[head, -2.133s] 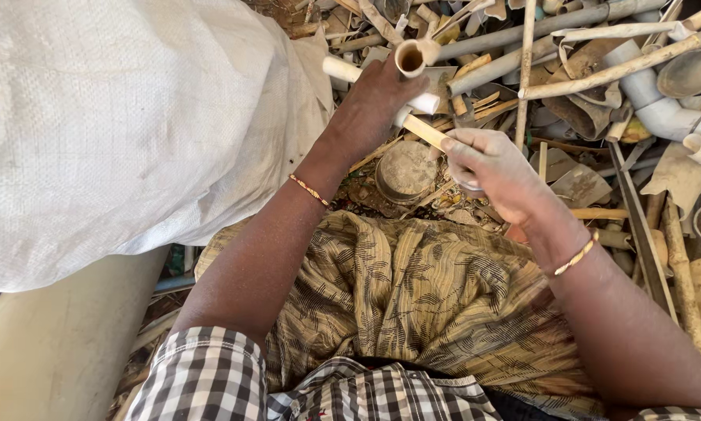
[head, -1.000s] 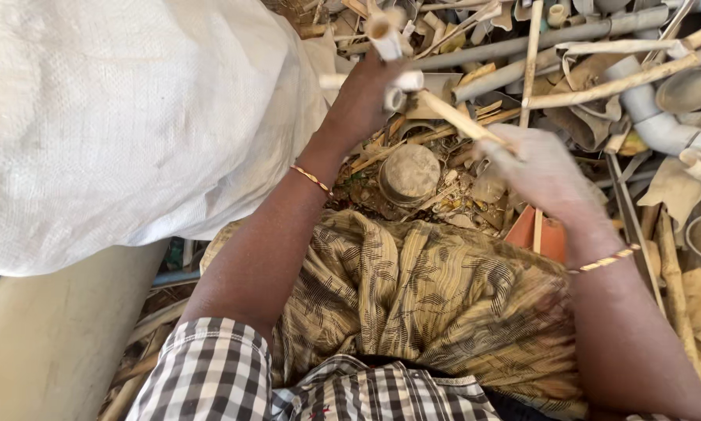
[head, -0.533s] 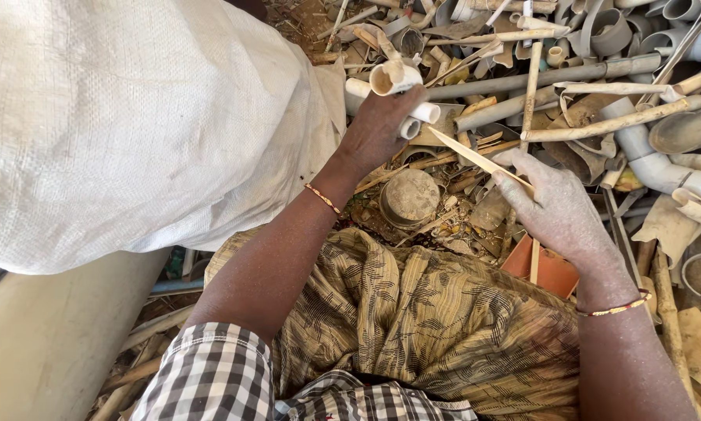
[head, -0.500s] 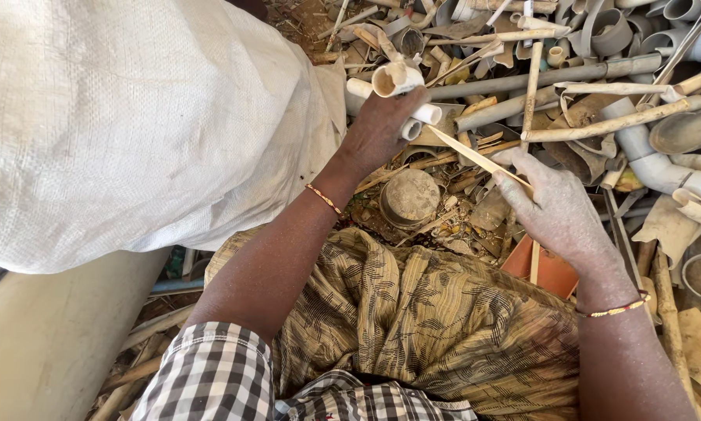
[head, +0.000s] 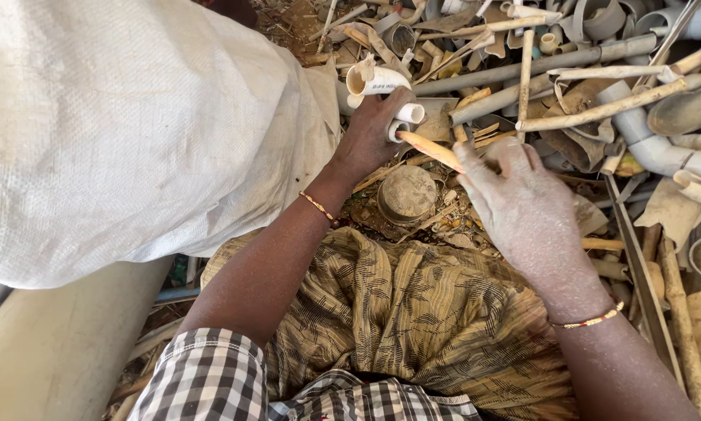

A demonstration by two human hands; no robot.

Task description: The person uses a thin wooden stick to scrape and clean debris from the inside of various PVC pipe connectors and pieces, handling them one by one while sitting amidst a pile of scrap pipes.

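1. Behind the left hand (head: 370, 136), the far end of the white pipe fitting (head: 378, 82) is partly covered by the curled fingers, so its full shape cannot be made out; it sits at the edge of the scrap heap, just beside the big white woven sack (head: 124, 125).
2. Under the right hand (head: 522, 206), the lower end of the thin yellowish strip (head: 432, 148) disappears; whether the fingertips pinch it or only rest on it cannot be told. Those fingers lie close together, slightly bent.
3. Left fingers wrap tightly around the fitting, a smooth, curved plastic piece with round open mouths, dusty and stained.
4. The strip is flat, narrow and tapered, its tip touching a small white tube (head: 409, 115) at the left hand.
5. Grey and cream pipes (head: 538, 62), broken and dirt-caked, crisscross the heap beyond.
6. A round, mud-crusted cap (head: 407, 193) lies between both wrists, above a patterned olive cloth (head: 413, 320) across the lap.
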